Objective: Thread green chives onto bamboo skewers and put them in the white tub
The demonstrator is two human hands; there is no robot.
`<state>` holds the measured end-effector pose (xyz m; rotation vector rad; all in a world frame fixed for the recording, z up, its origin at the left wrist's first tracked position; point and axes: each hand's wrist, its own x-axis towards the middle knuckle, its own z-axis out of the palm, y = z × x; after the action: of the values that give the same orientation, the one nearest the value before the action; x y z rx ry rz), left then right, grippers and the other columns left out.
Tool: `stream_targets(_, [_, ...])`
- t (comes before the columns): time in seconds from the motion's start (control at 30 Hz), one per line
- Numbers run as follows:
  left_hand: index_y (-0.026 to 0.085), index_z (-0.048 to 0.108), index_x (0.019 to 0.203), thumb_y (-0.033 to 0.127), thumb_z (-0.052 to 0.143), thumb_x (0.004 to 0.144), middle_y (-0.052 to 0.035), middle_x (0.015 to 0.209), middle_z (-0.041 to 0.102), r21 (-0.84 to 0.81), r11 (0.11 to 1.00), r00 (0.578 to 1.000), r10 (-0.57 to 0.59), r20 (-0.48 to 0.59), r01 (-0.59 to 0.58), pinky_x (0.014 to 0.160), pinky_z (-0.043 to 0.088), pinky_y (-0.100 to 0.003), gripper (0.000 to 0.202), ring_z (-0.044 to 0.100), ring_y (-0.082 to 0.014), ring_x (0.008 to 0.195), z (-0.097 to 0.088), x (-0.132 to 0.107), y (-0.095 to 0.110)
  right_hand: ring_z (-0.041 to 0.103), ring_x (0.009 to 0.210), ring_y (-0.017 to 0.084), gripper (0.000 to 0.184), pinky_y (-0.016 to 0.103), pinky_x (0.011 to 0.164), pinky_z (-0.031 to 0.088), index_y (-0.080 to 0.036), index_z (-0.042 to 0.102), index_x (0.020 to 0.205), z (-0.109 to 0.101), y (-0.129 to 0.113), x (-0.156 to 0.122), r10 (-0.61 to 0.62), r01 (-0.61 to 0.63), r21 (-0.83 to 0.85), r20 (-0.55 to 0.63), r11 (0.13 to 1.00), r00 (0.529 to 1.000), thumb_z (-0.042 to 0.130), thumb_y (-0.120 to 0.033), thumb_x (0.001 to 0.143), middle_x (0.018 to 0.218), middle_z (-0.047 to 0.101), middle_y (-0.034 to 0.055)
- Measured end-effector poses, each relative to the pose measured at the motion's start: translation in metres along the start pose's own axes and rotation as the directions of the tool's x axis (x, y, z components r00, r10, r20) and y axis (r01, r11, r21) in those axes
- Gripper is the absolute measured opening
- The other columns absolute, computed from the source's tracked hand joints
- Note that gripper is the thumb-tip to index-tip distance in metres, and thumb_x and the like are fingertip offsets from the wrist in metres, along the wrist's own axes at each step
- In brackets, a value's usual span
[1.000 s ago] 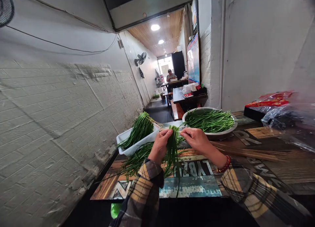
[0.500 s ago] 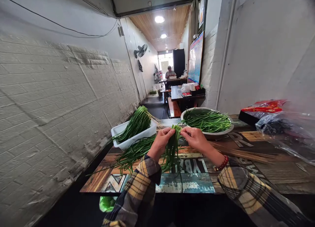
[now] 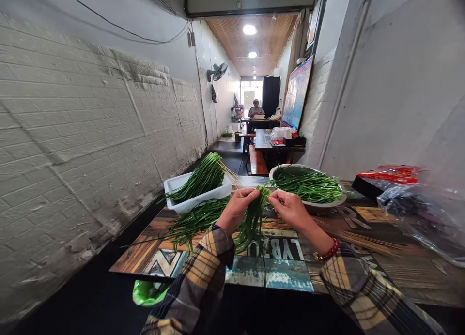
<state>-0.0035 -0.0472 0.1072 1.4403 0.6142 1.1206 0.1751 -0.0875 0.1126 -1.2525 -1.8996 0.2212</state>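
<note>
My left hand (image 3: pixel 237 208) and my right hand (image 3: pixel 289 206) both pinch the top of a small bunch of green chives (image 3: pixel 253 222), which hangs down over the printed table (image 3: pixel 279 272). The fingers of both hands are closed on the stalk ends. More loose chives (image 3: pixel 194 220) lie on the table left of my left hand. A white tray (image 3: pixel 181 204) with skewered chives (image 3: pixel 199 177) stands beyond them. A metal bowl (image 3: pixel 327 203) full of chives (image 3: pixel 308 183) sits just beyond my right hand.
Bamboo skewers (image 3: pixel 363 239) lie across the table at the right, near plastic bags (image 3: pixel 425 209) and a red packet (image 3: pixel 390 174). A brick wall (image 3: pixel 80 146) runs close along the left. A green bag (image 3: pixel 147 292) hangs below the table. A person (image 3: pixel 256 109) sits far down the aisle.
The view has shifted right and slightly down. Both hands keep their hold on the bunch of chives, with only small finger movements at its top.
</note>
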Motion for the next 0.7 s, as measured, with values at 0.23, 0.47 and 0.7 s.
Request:
stream_targets(0.23, [0.012,0.064,0.06,0.05,0.072,0.069,0.0025,0.056,0.051,0.014,1.0,1.0,0.013,-0.028,-0.013,0.058,0.031,-0.022,0.041,0.039,-0.0087,0.057,-0.006,-0.007,0.002,0.056,0.058,0.016,0.026,0.026,0.058,0.038,-0.02,0.061,0.073,0.007,-0.005,0.001,-0.066,0.066,-0.02,0.017,0.998,0.998,0.045,-0.03,0.091,0.06,0.06,-0.0001])
stream_targets(0.47, [0.011,0.06,0.06,0.055,0.07,0.07,0.0032,0.055,0.046,0.0,1.0,1.0,0.001,-0.021,-0.001,0.053,0.026,-0.022,0.045,0.035,-0.0073,0.055,-0.002,-0.011,-0.003,0.055,0.059,0.016,0.026,0.027,0.059,0.036,-0.02,0.057,0.07,0.008,-0.009,-0.004,-0.087,0.087,-0.075,0.013,0.993,0.996,0.045,-0.029,0.092,0.061,0.058,0.0])
stream_targets(0.7, [0.011,0.058,0.056,0.057,0.071,0.066,0.0047,0.049,0.041,0.021,1.0,1.0,-0.022,-0.003,0.022,0.05,0.018,-0.023,0.049,0.029,-0.0059,0.05,-0.002,-0.013,-0.005,0.056,0.057,0.017,0.027,0.026,0.056,0.038,-0.02,0.06,0.072,0.011,0.002,-0.007,-0.008,0.01,-0.023,0.091,1.0,0.996,0.046,-0.033,0.091,0.057,0.06,-0.0002])
